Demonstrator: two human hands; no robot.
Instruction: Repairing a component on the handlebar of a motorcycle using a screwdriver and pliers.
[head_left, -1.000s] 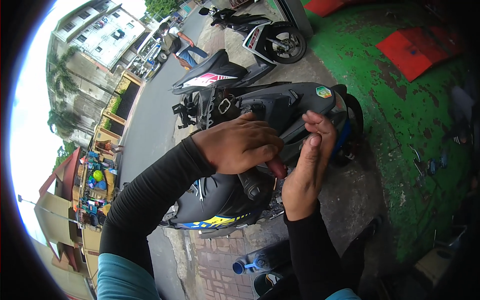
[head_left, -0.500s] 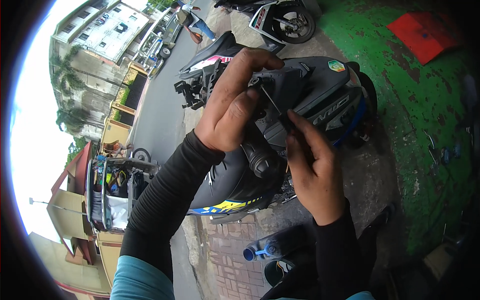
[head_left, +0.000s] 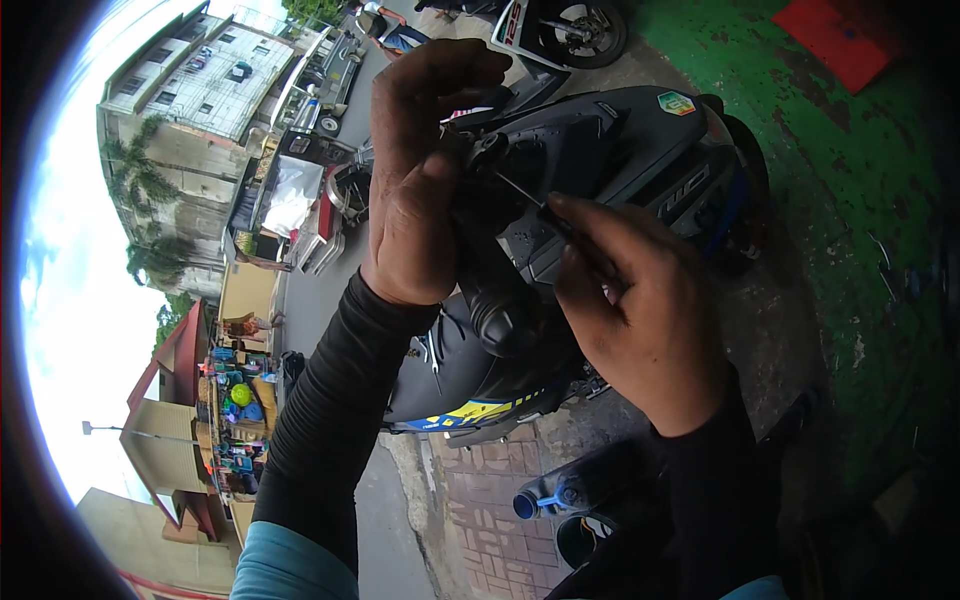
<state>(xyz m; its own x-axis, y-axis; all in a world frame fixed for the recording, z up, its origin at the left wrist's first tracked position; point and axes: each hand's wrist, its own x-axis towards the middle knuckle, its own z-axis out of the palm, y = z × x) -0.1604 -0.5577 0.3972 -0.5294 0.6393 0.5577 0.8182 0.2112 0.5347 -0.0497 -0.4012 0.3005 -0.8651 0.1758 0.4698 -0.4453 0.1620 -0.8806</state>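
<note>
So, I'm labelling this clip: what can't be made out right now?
Head view:
- Thin-shafted tool: handle mostly hidden by the fingers of the right hand; tip too small to judge contact.
- Left hand: hides what lies behind it.
- Further motorcycle: cut off by the top edge.
- Items on green floor: too dark and small to identify.

- Left forearm [head_left: 325, 420], black-sleeved with teal cloth below, slants up from the lower edge.
- Left hand [head_left: 410, 215] stands raised, fingers bending rightward, thumb apart beneath them.
- Right forearm [head_left: 715, 490], black-sleeved, leans leftward.
- Right hand [head_left: 655, 325] sits lower, fingers curled, index finger reaching up-left, thumb just below.
</note>
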